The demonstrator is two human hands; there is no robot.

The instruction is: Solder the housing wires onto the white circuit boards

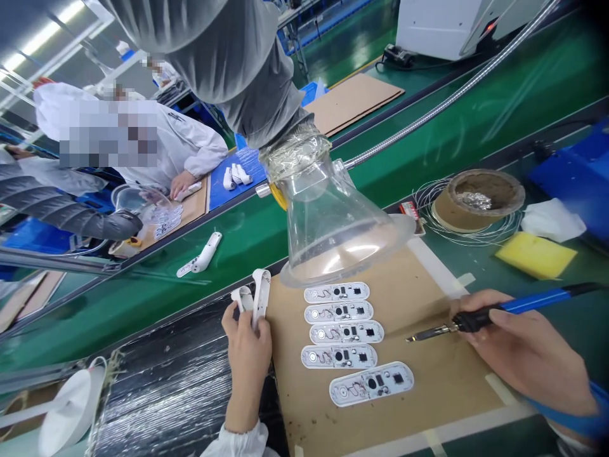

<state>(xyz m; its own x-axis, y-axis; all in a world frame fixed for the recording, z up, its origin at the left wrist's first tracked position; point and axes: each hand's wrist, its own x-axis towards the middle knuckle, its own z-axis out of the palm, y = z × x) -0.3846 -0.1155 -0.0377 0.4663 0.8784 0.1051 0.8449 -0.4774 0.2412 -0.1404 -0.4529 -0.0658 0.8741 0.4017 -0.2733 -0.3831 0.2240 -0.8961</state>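
My left hand grips a white plastic housing at the left edge of a brown work board. My right hand holds a blue-handled soldering iron, its tip pointing left just above the board. Several white oval circuit boards lie in a column on the board between my two hands. The iron's tip is a short way right of them, touching none.
A clear fume-extraction funnel on a grey hose hangs above the board's far edge. A solder spool, a yellow sponge and a white cloth sit at the right. A white housing lies on the green conveyor. Co-workers work across it.
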